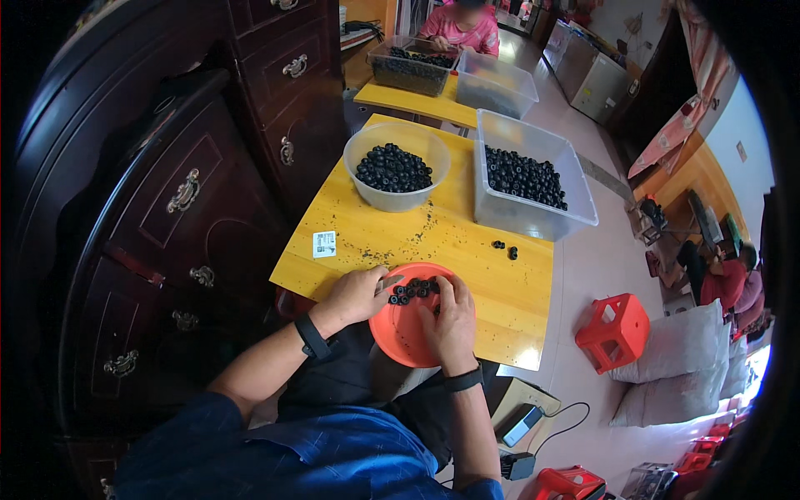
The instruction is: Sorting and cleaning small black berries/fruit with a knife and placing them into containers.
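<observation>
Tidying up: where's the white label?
The white label lies at left on the near table in the head view, beyond the left hand, short of the round tub.

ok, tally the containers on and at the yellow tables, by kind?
Rectangular clear bins: 3
Round clear tub: 1
Orange-red bowl: 1
Total: 5

Before me, at the near edge of the table point(500, 308), parts point(412, 291) lie in the bowl point(404, 340); behind it, the tub point(398, 201) stands left of the bin point(533, 220).
</observation>
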### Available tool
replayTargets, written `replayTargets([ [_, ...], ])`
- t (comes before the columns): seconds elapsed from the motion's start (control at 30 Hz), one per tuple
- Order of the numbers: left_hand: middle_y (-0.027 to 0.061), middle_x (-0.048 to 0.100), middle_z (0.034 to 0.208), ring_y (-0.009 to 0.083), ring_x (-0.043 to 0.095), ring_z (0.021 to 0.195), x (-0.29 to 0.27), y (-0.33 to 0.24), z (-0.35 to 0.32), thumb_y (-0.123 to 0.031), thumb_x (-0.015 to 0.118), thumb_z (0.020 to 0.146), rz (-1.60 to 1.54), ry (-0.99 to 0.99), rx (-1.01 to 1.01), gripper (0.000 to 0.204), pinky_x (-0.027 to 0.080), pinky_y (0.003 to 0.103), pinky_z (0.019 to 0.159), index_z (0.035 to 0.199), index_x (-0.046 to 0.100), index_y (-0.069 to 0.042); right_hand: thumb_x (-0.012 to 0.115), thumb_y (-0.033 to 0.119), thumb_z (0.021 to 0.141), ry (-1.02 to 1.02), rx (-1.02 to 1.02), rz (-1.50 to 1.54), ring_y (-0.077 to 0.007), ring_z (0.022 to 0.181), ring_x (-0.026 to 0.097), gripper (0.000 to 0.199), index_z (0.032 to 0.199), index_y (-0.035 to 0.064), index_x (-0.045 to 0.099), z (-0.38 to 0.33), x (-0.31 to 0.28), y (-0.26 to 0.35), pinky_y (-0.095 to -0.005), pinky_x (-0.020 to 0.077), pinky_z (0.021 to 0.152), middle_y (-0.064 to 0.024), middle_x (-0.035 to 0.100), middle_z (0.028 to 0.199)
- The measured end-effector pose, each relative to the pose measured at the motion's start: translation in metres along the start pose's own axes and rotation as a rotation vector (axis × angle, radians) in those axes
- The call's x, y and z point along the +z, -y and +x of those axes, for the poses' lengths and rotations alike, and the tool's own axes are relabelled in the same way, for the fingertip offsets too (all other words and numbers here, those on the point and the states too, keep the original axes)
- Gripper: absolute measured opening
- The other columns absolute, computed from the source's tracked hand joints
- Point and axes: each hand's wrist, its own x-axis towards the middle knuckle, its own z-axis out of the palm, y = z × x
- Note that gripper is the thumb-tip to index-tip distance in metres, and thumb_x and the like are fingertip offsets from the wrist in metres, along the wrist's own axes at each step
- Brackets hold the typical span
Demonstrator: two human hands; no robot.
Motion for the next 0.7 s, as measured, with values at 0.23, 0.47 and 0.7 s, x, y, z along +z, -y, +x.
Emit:
replayTargets([
  [0.23, 0.0148, 0.067, 0.077, 0.0372, 0.066, 0.076, 0.003, 0.002, 0.0, -0.018, 0.063, 0.084, 0.016, -0.005, -0.038, 0.02, 0.052, 0.048, 0.068, 0.096, 0.058, -0.003, 0.071, 0.014, 0.078, 0.128, -0.181, -0.093, -0.0363, 0.117, 0.051, 0.055, 0.129, 0.0036, 0.055, 0.014, 0.012, -0.01, -0.043, 0.0432, 0.101, -0.0169, 0.055, 0.126],
  [0.47, 0.0143, 0.066, 0.075, 0.0359, 0.066, 0.073, -0.001, 0.003, -0.003, -0.016, 0.064, 0.083, -0.026, -0.032, -0.025, 0.021, 0.051, 0.047, 0.066, 0.099, 0.059, -0.003, 0.07, 0.013, 0.078, 0.155, -0.123, -0.087, -0.036, 0.102, 0.056, 0.038, 0.114, 0.0073, 0.062, 0.003, 0.001, -0.011, -0.0446, 0.0489, 0.089, -0.0165, 0.057, 0.106],
  [0.7, 0.0138, 0.067, 0.077, 0.036, 0.066, 0.075, 0.008, 0.013, 0.004, -0.014, 0.064, 0.083, -0.092, -0.071, -0.002, 0.021, 0.051, 0.047, 0.067, 0.1, 0.059, -0.003, 0.071, 0.019, 0.079, 0.157, -0.151, -0.087, -0.0345, 0.105, 0.057, 0.036, 0.112, 0.0073, 0.062, -0.015, -0.017, -0.002, -0.0437, 0.0494, 0.087, -0.0137, 0.058, 0.114],
])
